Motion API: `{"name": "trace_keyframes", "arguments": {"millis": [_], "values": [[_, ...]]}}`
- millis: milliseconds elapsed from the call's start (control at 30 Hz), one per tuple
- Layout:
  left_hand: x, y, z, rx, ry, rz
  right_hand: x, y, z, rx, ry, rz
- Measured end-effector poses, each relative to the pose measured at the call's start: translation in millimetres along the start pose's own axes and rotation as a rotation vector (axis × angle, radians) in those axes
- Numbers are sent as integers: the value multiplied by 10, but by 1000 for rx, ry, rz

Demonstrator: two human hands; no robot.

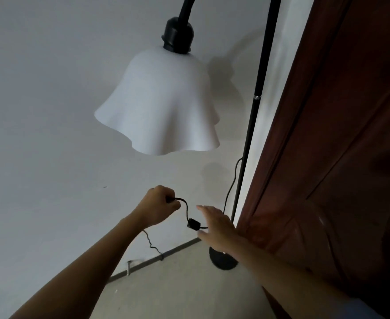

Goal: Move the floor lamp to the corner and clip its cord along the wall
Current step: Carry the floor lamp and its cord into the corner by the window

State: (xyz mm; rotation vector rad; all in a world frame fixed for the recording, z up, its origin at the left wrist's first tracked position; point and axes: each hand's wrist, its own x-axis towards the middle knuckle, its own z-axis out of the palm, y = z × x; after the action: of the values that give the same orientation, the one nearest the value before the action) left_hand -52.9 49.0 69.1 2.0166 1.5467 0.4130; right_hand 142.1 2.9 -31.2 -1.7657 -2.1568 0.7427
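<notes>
both hands are working close to the floor lamp's pole (257,100). left hand (158,207) is making a tight fist around the black cord (184,204), out to the left of the pole and low down by the white wall (51,111). right hand (215,224) is reaching in between the left hand and the pole, with its fingers (203,209) spread out flat and wide, holding nothing. the cord is coming out of the left fist, looping down to a small black switch box (193,224), and the switch box is sitting just beside the right hand's thumb side; it is too hard to tell if they are touching. more cord is hanging down the wall under the left wrist and running to the grey strip (152,259) at the bottom of the wall. another bit of cord is climbing up right beside the pole.

the pole is standing in the corner, squeezed between the white wall and a dark red wooden door (339,134). its round black base (221,261) is sitting on the floor (177,295), partly hiding behind the right wrist. the white wavy lampshade (161,104) is hanging up high to the left of the pole, under a black socket (176,35) on a bent black arm.
</notes>
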Motion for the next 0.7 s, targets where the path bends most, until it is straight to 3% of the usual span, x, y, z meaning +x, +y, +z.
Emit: {"name": "trace_keyframes", "arguments": {"millis": [167,233,400,467,533,700], "values": [[-38,-164,-290,-61,42,-44,277,-329,118,-29,46,-25],[-70,-296,-374,-90,33,-94,322,-258,108,80,88,38],[-295,-751,-305,-244,-44,-248,394,461,-245,569,437,443],[-388,-941,-216,-300,-14,-311,362,846,-375,627,534,583],[-439,-1091,-113,-363,27,-373,279,1154,-393,481,470,628],[-362,-1052,91,-542,154,-424,123,1274,-239,352,24,489]]}}
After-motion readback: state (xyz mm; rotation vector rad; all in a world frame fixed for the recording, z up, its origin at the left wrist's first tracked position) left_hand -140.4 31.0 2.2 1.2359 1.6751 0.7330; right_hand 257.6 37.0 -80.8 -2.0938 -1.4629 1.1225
